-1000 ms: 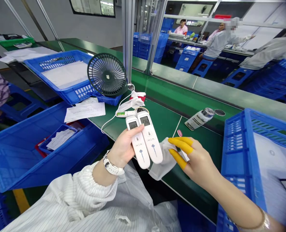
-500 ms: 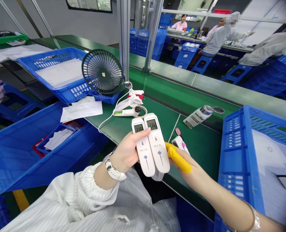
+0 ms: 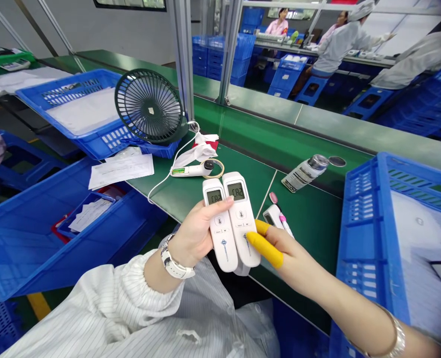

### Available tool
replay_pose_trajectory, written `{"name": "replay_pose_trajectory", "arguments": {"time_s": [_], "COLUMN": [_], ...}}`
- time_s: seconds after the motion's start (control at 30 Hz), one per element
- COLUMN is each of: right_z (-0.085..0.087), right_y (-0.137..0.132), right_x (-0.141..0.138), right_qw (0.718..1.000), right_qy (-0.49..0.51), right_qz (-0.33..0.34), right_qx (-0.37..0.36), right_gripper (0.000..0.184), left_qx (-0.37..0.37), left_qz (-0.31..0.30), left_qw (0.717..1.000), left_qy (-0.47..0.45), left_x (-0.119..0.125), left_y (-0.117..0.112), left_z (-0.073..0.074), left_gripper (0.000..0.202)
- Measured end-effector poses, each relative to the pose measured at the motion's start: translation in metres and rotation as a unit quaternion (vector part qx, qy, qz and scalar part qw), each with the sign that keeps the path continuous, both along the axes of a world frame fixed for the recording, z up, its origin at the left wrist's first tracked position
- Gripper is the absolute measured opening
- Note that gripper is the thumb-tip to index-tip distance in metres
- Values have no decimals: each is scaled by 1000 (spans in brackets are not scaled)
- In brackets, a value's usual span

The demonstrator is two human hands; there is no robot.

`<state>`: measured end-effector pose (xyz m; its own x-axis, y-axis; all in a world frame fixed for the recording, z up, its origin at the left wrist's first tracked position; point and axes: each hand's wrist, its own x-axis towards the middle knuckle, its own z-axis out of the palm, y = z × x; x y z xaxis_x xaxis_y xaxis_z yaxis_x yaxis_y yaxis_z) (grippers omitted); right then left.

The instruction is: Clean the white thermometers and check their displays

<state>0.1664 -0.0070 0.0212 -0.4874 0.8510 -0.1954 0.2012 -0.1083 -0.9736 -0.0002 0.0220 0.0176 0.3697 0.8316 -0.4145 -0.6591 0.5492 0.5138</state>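
Note:
My left hand (image 3: 197, 233) grips two white thermometers side by side, the left thermometer (image 3: 219, 226) under my thumb and the right thermometer (image 3: 241, 219) beside it; both displays are lit. My right hand (image 3: 285, 253), with yellow finger cots, closes around the lower end of the right thermometer and a white cloth (image 3: 241, 270) tucked beneath. A small white device with a pink tip (image 3: 276, 218) shows just behind my right fingers; whether my fingers hold it I cannot tell.
On the green bench (image 3: 309, 219) lie a tipped bottle (image 3: 305, 173) with its cap off, another thermometer (image 3: 192, 170), a black fan (image 3: 148, 106) and papers (image 3: 121, 169). Blue crates stand at the left (image 3: 37, 238) and right (image 3: 358, 233). People work at a far bench.
My right hand has come in from open over the cloth to close on the thermometers' lower end, the cloth now under them. The thermometers stay upright in my left hand.

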Motion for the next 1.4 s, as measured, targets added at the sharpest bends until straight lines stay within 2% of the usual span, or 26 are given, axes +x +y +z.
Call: {"name": "replay_pose_trajectory", "arguments": {"time_s": [0.1,0.2,0.27,0.33,0.47,0.5,0.63,0.8,1.0,1.2,1.33,1.4], "right_z": [3,2,1,2,2,1,-8,-16,5,15,16,16], "right_y": [-1,-4,-6,-6,-3,-3,-2,-1,-2,-1,2,3], "right_x": [-3,-3,-3,-3,-3,-2,5,10,-1,6,10,10], "right_qw": [999,998,998,998,999,999,1000,999,998,993,995,992], "right_qy": [8,-23,-28,-24,2,1,-15,34,24,-98,-33,17], "right_qz": [27,36,40,42,37,29,-26,-23,21,60,91,100], "right_qx": [-40,-36,-32,-29,-39,-35,1,-31,-53,12,-37,-75], "right_gripper": [40,54,56,53,24,22,29,37,26,33,21,24], "left_qx": [0,8,10,7,20,25,22,10,13,39,49,54], "left_qz": [2,3,1,-2,5,10,-7,-29,-9,-15,-30,-31], "left_qw": [1000,1000,1000,1000,1000,1000,1000,1000,1000,999,998,997], "left_qy": [6,10,9,7,8,8,1,-4,17,25,28,36], "left_x": [-1,-2,-2,-2,-1,-1,-2,-3,-1,-1,-4,-5], "left_y": [0,1,1,1,1,0,0,-1,-2,-1,-1,-1], "left_z": [0,1,1,2,1,2,2,1,2,-2,-2,-1], "left_gripper": [20,21,22,23,22,22,25,29,27,23,24,25]}}
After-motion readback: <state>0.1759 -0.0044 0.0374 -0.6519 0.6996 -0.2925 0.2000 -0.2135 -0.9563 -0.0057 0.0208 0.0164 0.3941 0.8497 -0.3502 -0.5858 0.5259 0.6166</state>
